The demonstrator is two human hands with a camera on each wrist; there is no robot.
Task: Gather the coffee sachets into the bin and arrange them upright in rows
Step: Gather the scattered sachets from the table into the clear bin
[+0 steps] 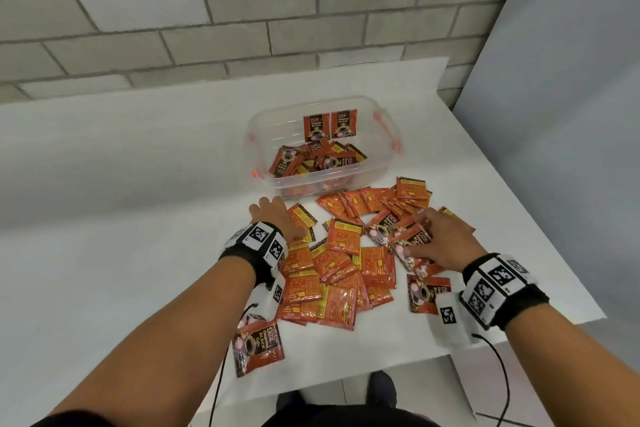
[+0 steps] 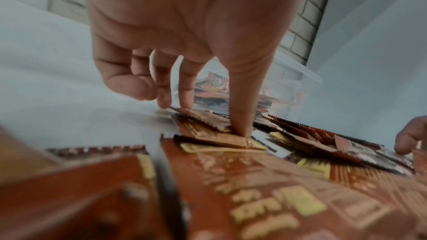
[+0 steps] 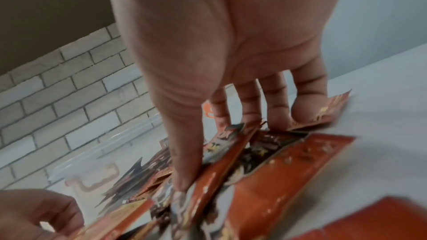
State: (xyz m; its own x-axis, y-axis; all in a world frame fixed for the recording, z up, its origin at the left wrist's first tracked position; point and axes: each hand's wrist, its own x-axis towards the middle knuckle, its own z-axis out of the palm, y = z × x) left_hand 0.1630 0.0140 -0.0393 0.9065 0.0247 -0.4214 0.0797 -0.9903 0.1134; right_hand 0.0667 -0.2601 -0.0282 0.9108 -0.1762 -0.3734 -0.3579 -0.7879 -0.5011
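The white table (image 1: 121,184) filled most of the head view, its far edge against a grey brick wall (image 1: 207,10) and its near edge cutting across just in front of the person's legs. To the left of the sachets lay a broad bare stretch of tabletop; to the right the top ended close beside the pile, with floor showing past that corner.

The clear plastic bin (image 1: 372,172) stood toward the far side, just beyond the pile. Two sachets stood upright against its back wall and the others lay tumbled flat on its floor (how many, the glare on the plastic hid).

The loose coffee sachets (image 1: 341,267) were spread overlapping between bin and near edge, mostly back side up; one sachet (image 1: 258,347) lay apart, close to the near edge.

The left hand (image 1: 273,215) rested at the pile's left edge, thumb tip pressing down on a sachet and the other fingers (image 2: 161,87) bent downward with their tips at the sachets' far edge; whether anything was pinched could not be made out. The right hand (image 1: 440,239) gripped several sachets bunched between thumb and fingers at the pile's right side.

Both wrist views were blurred in the foreground, and print there was unreadable.
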